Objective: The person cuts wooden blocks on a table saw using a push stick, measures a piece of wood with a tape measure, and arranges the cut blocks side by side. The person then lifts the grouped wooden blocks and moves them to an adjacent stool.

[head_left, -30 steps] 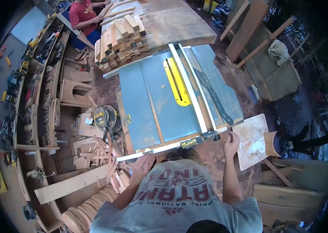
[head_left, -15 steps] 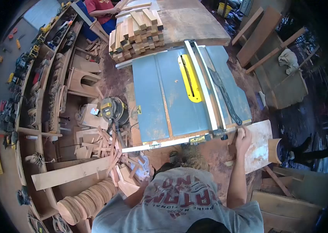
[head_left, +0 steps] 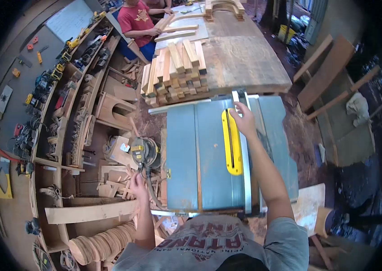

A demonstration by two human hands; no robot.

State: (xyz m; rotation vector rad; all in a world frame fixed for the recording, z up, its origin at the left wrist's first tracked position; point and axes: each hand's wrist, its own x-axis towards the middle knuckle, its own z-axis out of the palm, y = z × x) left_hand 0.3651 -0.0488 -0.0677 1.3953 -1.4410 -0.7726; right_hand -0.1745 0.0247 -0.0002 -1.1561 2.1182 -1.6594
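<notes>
A table saw with a blue-grey top (head_left: 182, 149) stands in front of me. Its long yellow throat plate (head_left: 233, 153) has a dark slot, and a pale rip fence (head_left: 247, 185) runs alongside. My right hand (head_left: 244, 121) reaches over the far part of the saw, its fingers slightly bent and apart by the plate's far end and the fence; no object shows in it. To the saw's left, my left hand (head_left: 139, 186) is raised below a black and yellow shop vacuum (head_left: 145, 151), near its hose (head_left: 152, 192). Its fingers look parted, with nothing visible in them.
Stacked wood blocks (head_left: 179, 67) lie on the wooden worktable (head_left: 249, 58) beyond the saw. A person in a red shirt (head_left: 135, 20) handles wood at the far left. Tool shelves (head_left: 57, 113) line the left; offcuts (head_left: 114, 180) cover the floor there. Boards (head_left: 331, 72) lean at right.
My right hand has moved from the saw's front right corner to the far part of its top. My left hand has risen beside the vacuum. The view has tilted up, showing more of the far worktable.
</notes>
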